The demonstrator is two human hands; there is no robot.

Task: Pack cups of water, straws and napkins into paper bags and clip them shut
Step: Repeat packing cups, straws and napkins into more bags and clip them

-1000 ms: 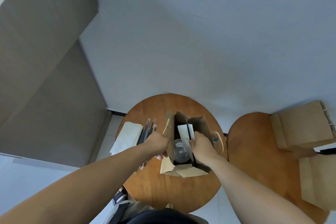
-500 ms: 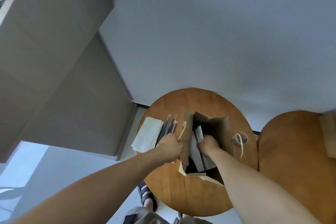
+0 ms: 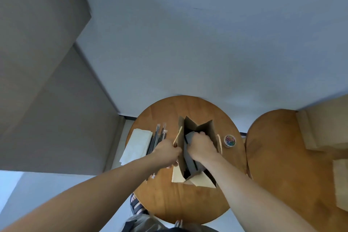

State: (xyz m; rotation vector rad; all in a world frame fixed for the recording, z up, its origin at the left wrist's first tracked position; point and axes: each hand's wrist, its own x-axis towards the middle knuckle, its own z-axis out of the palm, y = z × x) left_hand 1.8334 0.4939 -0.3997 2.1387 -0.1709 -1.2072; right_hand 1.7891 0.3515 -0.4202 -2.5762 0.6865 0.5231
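Observation:
An open brown paper bag (image 3: 206,128) stands upright in the middle of the round wooden table (image 3: 188,199). My left hand (image 3: 166,151) grips the bag's left rim near its handle. My right hand (image 3: 202,145) reaches down into the bag's mouth, fingers curled round a folded napkin (image 3: 189,137) that looks grey in the bag's shadow. The cup inside is hidden. Left of the bag lie several wrapped straws (image 3: 157,140) and a stack of white napkins (image 3: 136,145).
A small round tub of coloured clips (image 3: 230,140) sits right of the bag. A second wooden table (image 3: 278,165) on the right carries more brown paper bags (image 3: 323,124). A grey wall runs close behind both tables. My feet show below the table edge.
My right hand has gone deeper into the bag with the napkin, and the cup is hidden from sight. My left hand keeps its grip on the rim. The camera has tilted upward.

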